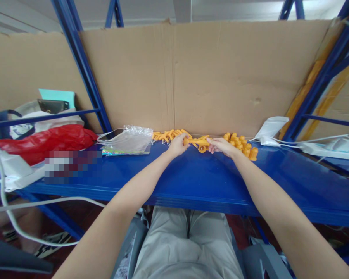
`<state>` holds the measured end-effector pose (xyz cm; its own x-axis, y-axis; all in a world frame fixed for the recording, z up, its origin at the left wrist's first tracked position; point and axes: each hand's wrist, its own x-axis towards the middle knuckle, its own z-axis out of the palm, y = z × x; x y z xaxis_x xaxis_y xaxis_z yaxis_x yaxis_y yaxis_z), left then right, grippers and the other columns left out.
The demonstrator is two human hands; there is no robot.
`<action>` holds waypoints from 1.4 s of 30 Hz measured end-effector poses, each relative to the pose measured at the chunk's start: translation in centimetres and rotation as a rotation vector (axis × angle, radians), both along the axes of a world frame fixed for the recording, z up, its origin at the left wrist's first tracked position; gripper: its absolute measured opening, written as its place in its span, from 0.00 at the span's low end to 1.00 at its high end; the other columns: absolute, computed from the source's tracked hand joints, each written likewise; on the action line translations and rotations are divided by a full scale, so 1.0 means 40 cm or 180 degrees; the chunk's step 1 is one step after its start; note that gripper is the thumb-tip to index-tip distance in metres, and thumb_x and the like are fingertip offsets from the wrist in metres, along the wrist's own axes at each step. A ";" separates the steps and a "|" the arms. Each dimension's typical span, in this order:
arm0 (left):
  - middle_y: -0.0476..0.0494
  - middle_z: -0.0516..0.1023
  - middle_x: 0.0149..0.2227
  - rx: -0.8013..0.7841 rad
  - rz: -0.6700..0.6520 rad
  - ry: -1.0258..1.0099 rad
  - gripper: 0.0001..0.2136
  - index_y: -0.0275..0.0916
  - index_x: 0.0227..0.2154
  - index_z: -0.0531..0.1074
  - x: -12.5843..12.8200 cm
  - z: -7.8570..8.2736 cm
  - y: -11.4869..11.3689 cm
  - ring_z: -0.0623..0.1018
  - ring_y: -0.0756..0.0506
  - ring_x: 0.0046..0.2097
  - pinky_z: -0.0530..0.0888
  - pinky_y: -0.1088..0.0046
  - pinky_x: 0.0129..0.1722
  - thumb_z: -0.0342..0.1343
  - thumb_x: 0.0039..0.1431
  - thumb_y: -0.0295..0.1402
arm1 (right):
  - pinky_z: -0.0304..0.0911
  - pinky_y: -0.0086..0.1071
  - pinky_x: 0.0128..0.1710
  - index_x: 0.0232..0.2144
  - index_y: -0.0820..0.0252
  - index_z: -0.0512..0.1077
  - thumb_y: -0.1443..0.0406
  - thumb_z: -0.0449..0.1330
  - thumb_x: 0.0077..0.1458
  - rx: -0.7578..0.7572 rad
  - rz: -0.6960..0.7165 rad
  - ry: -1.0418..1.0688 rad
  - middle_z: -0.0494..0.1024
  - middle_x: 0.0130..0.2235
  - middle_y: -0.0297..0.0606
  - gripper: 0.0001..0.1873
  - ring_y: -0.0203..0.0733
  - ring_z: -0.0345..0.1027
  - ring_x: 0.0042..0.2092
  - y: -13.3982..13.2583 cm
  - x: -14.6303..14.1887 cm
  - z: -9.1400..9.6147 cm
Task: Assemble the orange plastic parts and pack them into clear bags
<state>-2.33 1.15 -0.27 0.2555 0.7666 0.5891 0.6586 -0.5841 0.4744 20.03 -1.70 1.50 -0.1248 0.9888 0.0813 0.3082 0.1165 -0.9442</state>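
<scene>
Orange plastic parts lie in two heaps at the back of the blue shelf [192, 182], against the cardboard wall [221, 77]. Between the left heap [165, 135] and the right heap [244, 147] is one orange part [200, 142], held just above the shelf. The left hand [178, 145] has its fingers closed around one end. The right hand [221, 146] touches the other end with its fingers; I cannot tell if they grip. Clear plastic bags [129, 140] lie near, to the left.
</scene>
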 end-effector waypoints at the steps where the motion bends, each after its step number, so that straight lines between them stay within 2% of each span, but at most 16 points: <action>1: 0.48 0.75 0.36 0.0009 -0.0023 -0.0007 0.14 0.40 0.38 0.68 0.001 0.000 0.000 0.76 0.46 0.39 0.73 0.68 0.42 0.62 0.48 0.24 | 0.61 0.23 0.22 0.24 0.61 0.69 0.56 0.59 0.60 -0.0011 -0.0014 -0.0018 0.74 0.19 0.34 0.18 0.30 0.65 0.19 0.000 -0.001 0.002; 9: 0.47 0.75 0.37 0.0006 -0.0063 -0.0047 0.13 0.39 0.39 0.68 0.004 0.001 -0.007 0.76 0.46 0.40 0.72 0.69 0.43 0.61 0.50 0.24 | 0.57 0.23 0.18 0.19 0.61 0.67 0.49 0.55 0.61 -0.0041 -0.0189 -0.0194 0.69 0.14 0.34 0.26 0.30 0.61 0.16 -0.014 -0.016 0.013; 14: 0.45 0.75 0.39 0.0062 0.0002 0.0048 0.12 0.39 0.39 0.68 0.002 0.006 -0.010 0.76 0.45 0.43 0.72 0.68 0.46 0.60 0.51 0.24 | 0.55 0.23 0.16 0.21 0.61 0.68 0.47 0.50 0.62 -0.0071 -0.0231 -0.0357 0.68 0.14 0.34 0.28 0.31 0.61 0.16 -0.019 -0.020 0.018; 18: 0.42 0.76 0.42 0.0286 0.0220 0.0112 0.13 0.38 0.40 0.69 -0.024 0.023 -0.002 0.75 0.42 0.47 0.71 0.65 0.50 0.57 0.52 0.22 | 0.59 0.25 0.19 0.27 0.62 0.71 0.50 0.47 0.65 0.0387 -0.0624 -0.0648 0.73 0.18 0.35 0.26 0.32 0.62 0.16 0.000 -0.005 0.017; 20: 0.41 0.75 0.44 0.0359 0.0370 0.0176 0.14 0.38 0.42 0.69 -0.043 0.034 0.007 0.74 0.42 0.49 0.70 0.65 0.52 0.55 0.52 0.21 | 0.64 0.27 0.25 0.31 0.63 0.72 0.55 0.49 0.65 0.0799 -0.0988 -0.1041 0.78 0.25 0.39 0.20 0.34 0.67 0.21 0.013 0.008 0.013; 23: 0.41 0.75 0.45 0.0385 0.0550 0.0466 0.16 0.38 0.44 0.70 -0.067 0.054 0.028 0.74 0.43 0.50 0.70 0.65 0.52 0.51 0.53 0.19 | 0.68 0.32 0.37 0.38 0.63 0.74 0.65 0.52 0.62 0.1228 -0.1352 -0.1822 0.81 0.37 0.44 0.12 0.42 0.75 0.36 0.029 0.027 0.001; 25: 0.40 0.75 0.44 0.0400 0.0591 0.0800 0.17 0.38 0.45 0.71 -0.077 0.072 0.044 0.75 0.42 0.49 0.70 0.66 0.51 0.49 0.54 0.19 | 0.67 0.34 0.45 0.42 0.63 0.74 0.69 0.52 0.59 0.1399 -0.1302 -0.2261 0.80 0.43 0.46 0.13 0.45 0.74 0.45 0.034 0.037 -0.007; 28: 0.40 0.75 0.48 0.0463 0.0451 0.1349 0.22 0.39 0.49 0.71 -0.078 0.108 0.069 0.75 0.42 0.51 0.70 0.67 0.51 0.48 0.52 0.17 | 0.64 0.36 0.51 0.47 0.65 0.74 0.73 0.49 0.57 0.1642 -0.1031 -0.2661 0.78 0.48 0.49 0.19 0.46 0.72 0.51 0.037 0.045 -0.015; 30: 0.40 0.74 0.49 0.0504 0.0323 0.1609 0.24 0.39 0.50 0.70 -0.069 0.134 0.081 0.74 0.43 0.51 0.69 0.69 0.51 0.47 0.51 0.16 | 0.62 0.38 0.54 0.49 0.65 0.73 0.74 0.48 0.57 0.1719 -0.0887 -0.2841 0.77 0.51 0.49 0.21 0.46 0.70 0.53 0.036 0.046 -0.016; 32: 0.39 0.74 0.49 0.0537 0.0195 0.1848 0.25 0.37 0.50 0.71 -0.051 0.157 0.090 0.74 0.43 0.52 0.69 0.70 0.51 0.46 0.50 0.15 | 0.57 0.45 0.59 0.52 0.63 0.72 0.74 0.48 0.57 0.1645 -0.0781 -0.3037 0.75 0.54 0.48 0.23 0.48 0.68 0.56 0.031 0.042 -0.015; 35: 0.39 0.74 0.49 0.0585 0.0101 0.2022 0.26 0.36 0.52 0.69 -0.009 0.180 0.100 0.74 0.44 0.51 0.69 0.71 0.50 0.46 0.50 0.14 | 0.41 0.61 0.64 0.56 0.58 0.70 0.73 0.50 0.58 0.1298 -0.0652 -0.3303 0.71 0.59 0.46 0.25 0.53 0.62 0.61 0.020 0.031 -0.013; 38: 0.38 0.75 0.48 0.0567 0.0055 0.2022 0.24 0.35 0.51 0.70 0.041 0.186 0.110 0.75 0.44 0.50 0.69 0.71 0.49 0.47 0.51 0.15 | 0.28 0.69 0.62 0.57 0.55 0.69 0.73 0.50 0.58 0.1033 -0.0561 -0.3430 0.69 0.60 0.43 0.26 0.55 0.59 0.63 0.008 0.019 -0.010; 42: 0.38 0.76 0.47 0.0447 -0.0119 0.2010 0.20 0.35 0.47 0.71 0.103 0.166 0.128 0.75 0.43 0.49 0.69 0.71 0.47 0.48 0.52 0.16 | 0.23 0.71 0.60 0.52 0.53 0.73 0.72 0.49 0.59 0.1004 -0.0550 -0.3565 0.70 0.60 0.43 0.23 0.57 0.60 0.62 0.001 0.013 -0.007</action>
<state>1.79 6.28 6.39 0.6107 0.6771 0.4105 0.7639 -0.6403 -0.0802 20.53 -1.64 1.20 -0.1483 0.9553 0.2556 0.9823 0.1721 -0.0733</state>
